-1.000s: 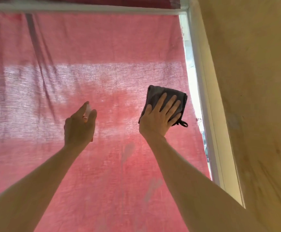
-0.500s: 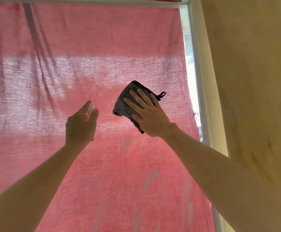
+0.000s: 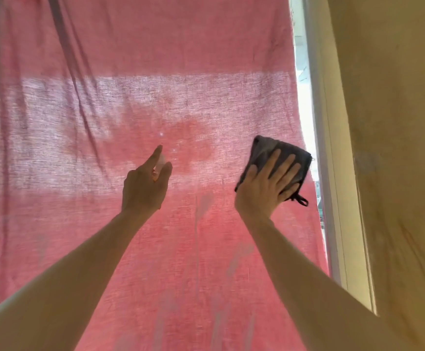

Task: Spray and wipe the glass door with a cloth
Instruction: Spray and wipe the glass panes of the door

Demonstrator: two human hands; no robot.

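Reaching up from the near bottom corners, two bare forearms are raised toward the glass door [image 3: 155,110]. A small spray bottle [image 3: 159,165] is gripped in the left hand [image 3: 144,186], mostly hidden by the curled fingers, with the index finger lifted up top. Over to the right, a dark grey cloth [image 3: 264,150] is pressed flat on the glass under the right hand [image 3: 264,188], fingers spread straight, and a little loop is dangling at its lower right corner. Streaks and a few droplets can be seen on the pane. Behind it, a pink curtain [image 3: 105,59] is lit from outside. A white frame [image 3: 333,198] and yellowish wall [image 3: 396,148] are seen at far right.
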